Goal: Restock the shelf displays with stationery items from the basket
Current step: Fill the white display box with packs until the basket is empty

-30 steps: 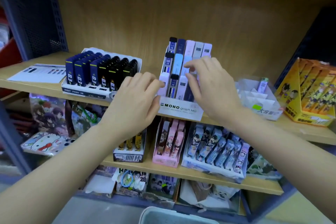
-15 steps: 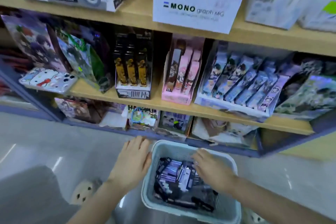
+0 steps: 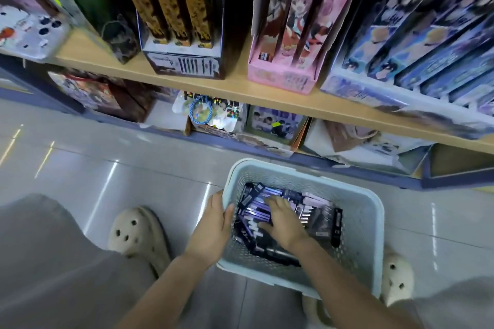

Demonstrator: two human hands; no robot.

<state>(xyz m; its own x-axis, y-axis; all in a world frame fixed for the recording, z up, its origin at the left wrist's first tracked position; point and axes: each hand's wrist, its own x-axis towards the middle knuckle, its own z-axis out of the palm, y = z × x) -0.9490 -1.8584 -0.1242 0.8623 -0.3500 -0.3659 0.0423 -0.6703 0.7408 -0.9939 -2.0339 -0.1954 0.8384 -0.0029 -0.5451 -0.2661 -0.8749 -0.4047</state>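
The pale blue basket [image 3: 358, 227] sat on the floor [image 3: 133, 168] below the shelf [image 3: 267, 93]. My left hand [image 3: 213, 224] gripped its left rim, thumb inside. My right hand [image 3: 283, 222] lay spread flat, grasping nothing, on the lead cases [image 3: 319, 203] heaped inside.

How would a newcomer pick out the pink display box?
Look at the wooden shelf above the pale blue basket on the floor. The pink display box stands on it between a black box with gold packs and a wide blue tray, the only pink one.
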